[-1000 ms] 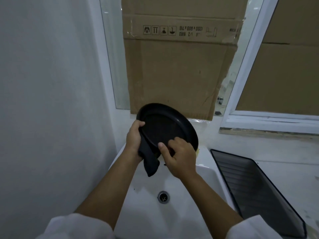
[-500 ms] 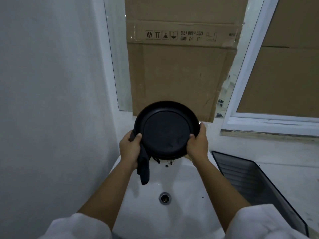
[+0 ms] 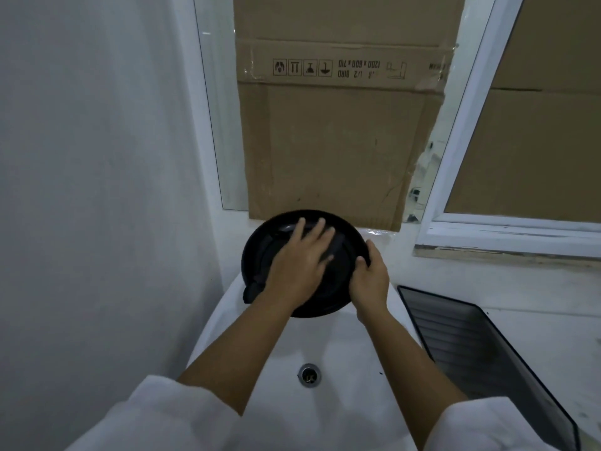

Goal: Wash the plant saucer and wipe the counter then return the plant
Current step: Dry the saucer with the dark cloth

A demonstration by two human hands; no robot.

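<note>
Both my forearms reach forward from white sleeves over the sink (image 3: 341, 346), passing above the drain (image 3: 309, 374). A black tray (image 3: 481, 353) lies on the counter (image 3: 527, 288) along the sink's right edge. My right hand (image 3: 370, 281) is clamped on the right rim of the saucer (image 3: 255, 255), holding it tilted towards me above the sink's far edge. My left hand (image 3: 299, 265) lies flat, fingers straight and spread, pressing the dark cloth (image 3: 252, 291) against the saucer's inside. One end of the cloth hangs off the lower left rim. I take this to be the scrubbing step. It should go best with my palm bearing evenly and circling out to the groove by the rim, while my right hand braces firmly so the saucer neither twists nor slips into the basin. Beyond the saucer, cardboard (image 3: 338, 151) covers the window. I cannot see the plant.
</note>
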